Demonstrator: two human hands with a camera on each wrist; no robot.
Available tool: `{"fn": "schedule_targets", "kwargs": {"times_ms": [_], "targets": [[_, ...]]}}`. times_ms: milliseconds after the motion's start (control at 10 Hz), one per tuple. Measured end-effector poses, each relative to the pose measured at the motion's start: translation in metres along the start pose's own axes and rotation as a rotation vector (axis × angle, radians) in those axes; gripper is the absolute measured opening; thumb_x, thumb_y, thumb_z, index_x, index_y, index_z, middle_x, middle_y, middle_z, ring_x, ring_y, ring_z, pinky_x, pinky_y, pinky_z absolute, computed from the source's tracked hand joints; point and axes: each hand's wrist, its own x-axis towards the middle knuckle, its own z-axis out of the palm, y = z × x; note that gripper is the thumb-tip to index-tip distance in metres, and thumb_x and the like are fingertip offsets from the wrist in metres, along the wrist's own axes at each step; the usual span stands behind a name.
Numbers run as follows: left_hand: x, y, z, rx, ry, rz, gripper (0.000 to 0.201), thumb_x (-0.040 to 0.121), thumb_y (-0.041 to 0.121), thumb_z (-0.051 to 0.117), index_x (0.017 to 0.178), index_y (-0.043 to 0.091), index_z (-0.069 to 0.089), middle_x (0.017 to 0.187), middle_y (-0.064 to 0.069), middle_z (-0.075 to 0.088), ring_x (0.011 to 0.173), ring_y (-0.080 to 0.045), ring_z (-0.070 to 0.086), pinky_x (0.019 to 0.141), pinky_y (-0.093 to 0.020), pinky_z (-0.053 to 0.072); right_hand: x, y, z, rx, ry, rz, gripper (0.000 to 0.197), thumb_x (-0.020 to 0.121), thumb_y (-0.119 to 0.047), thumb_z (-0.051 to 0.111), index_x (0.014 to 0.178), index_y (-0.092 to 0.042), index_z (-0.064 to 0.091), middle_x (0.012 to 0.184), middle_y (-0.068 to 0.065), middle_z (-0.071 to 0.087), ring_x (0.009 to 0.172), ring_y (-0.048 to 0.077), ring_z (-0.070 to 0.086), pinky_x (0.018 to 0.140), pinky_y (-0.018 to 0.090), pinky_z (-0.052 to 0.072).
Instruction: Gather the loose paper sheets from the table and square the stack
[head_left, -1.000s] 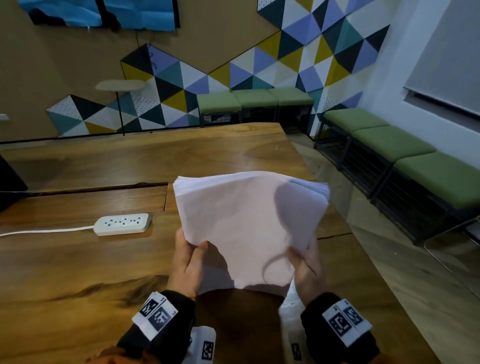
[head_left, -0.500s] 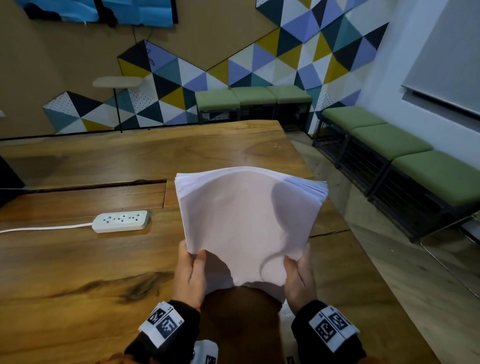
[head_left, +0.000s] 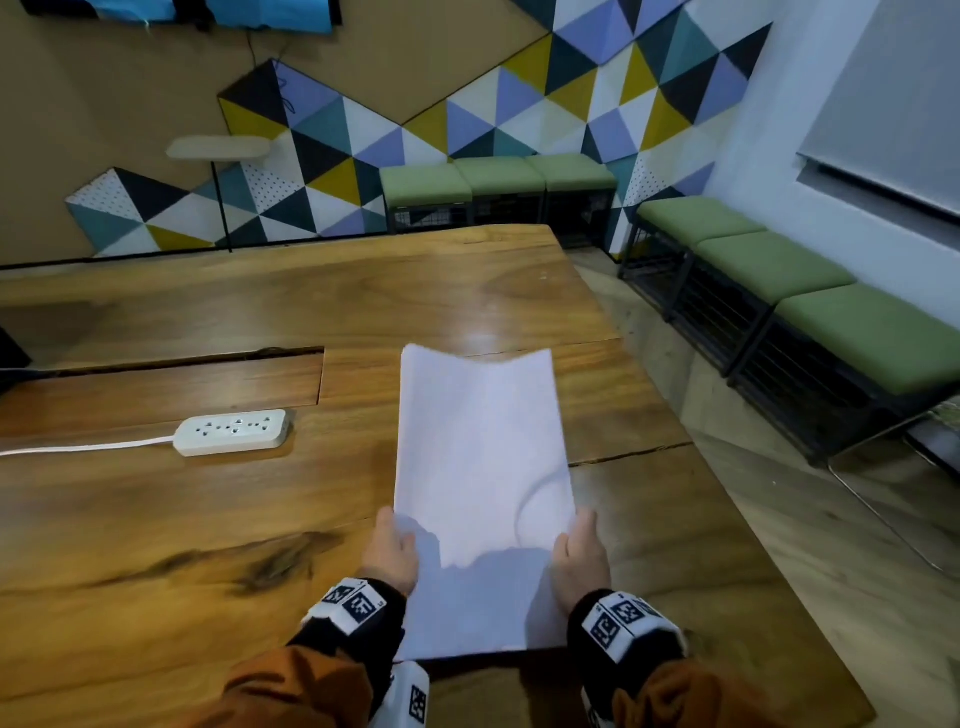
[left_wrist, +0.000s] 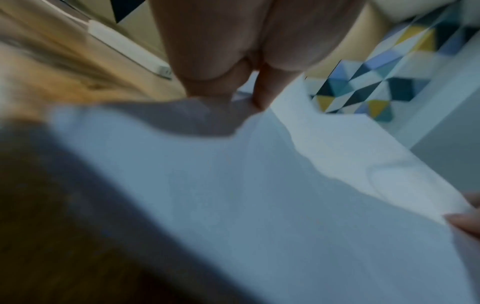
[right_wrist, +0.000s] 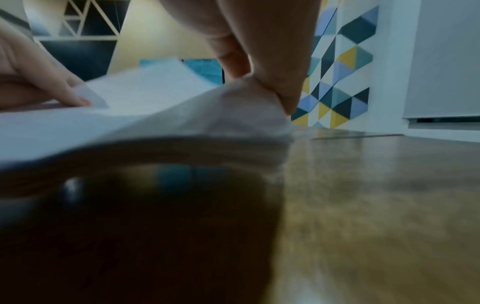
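Over the near-right part of the wooden table (head_left: 156, 519), the paper stack (head_left: 483, 467) runs lengthwise toward 12 o'clock, bowed up along both long sides. Left hand (head_left: 392, 553) pinches its 9 o'clock edge near the bottom, right hand (head_left: 579, 558) pinches the 3 o'clock edge, both grips closed on paper. White power strip (head_left: 231, 431) sits off at 10 o'clock, well apart.

1. Left of your hands, bare bench (head_left: 130, 519) gives you free passage.
2. Farther left and ahead, the power strip (head_left: 231, 432) and its cord (head_left: 78, 448) lie across that path.
3. Right of your hands, the bench edge is near.
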Motion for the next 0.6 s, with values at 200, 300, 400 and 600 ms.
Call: {"fn": "schedule_targets", "kwargs": {"times_ms": [200, 300, 400, 600], "targets": [[-0.002, -0.005, 0.017, 0.179, -0.149, -0.288, 0.047, 0.096, 0.014, 0.036, 0.139, 0.004, 0.021, 0.146, -0.02, 0.035, 0.13, -0.035, 0.04, 0.102, -0.033, 0.033, 0.0, 0.022, 0.006, -0.188, -0.161, 0.284, 0.041, 0.084, 0.002, 0.031, 0.125, -0.001, 0.03, 0.127, 0.025, 0.051, 0.114, 0.036, 0.051, 0.093, 0.035, 0.039], [-0.003, 0.001, 0.018, 0.16, -0.138, -0.323, 0.044, 0.092, 0.011, 0.039, 0.134, 0.004, 0.027, 0.141, -0.022, 0.04, 0.125, -0.038, 0.044, 0.103, -0.038, 0.038, 0.005, 0.023, 0.005, -0.3, -0.158, 0.321, 0.044, 0.084, -0.004, 0.038, 0.128, -0.002, 0.033, 0.133, 0.021, 0.046, 0.12, 0.035, 0.046, 0.098, 0.037, 0.037], [-0.006, 0.001, 0.02, 0.169, -0.098, -0.318, 0.047, 0.088, 0.011, 0.042, 0.132, 0.001, 0.029, 0.141, -0.023, 0.037, 0.126, -0.041, 0.04, 0.104, -0.044, 0.037, 0.009, 0.023, 0.003, -0.435, -0.131, 0.337, 0.042, 0.084, -0.017, 0.042, 0.124, -0.006, 0.04, 0.133, 0.016, 0.044, 0.121, 0.033, 0.041, 0.103, 0.041, 0.034], [-0.019, 0.008, 0.006, 0.295, -0.051, -0.261, 0.055, 0.086, 0.016, 0.041, 0.138, 0.011, 0.022, 0.146, -0.018, 0.023, 0.127, -0.038, 0.026, 0.103, -0.037, 0.027, 0.012, 0.019, -0.006, -0.396, -0.109, 0.284, 0.049, 0.081, -0.024, 0.048, 0.128, -0.013, 0.038, 0.133, 0.015, 0.041, 0.121, 0.031, 0.039, 0.103, 0.041, 0.032]]}}
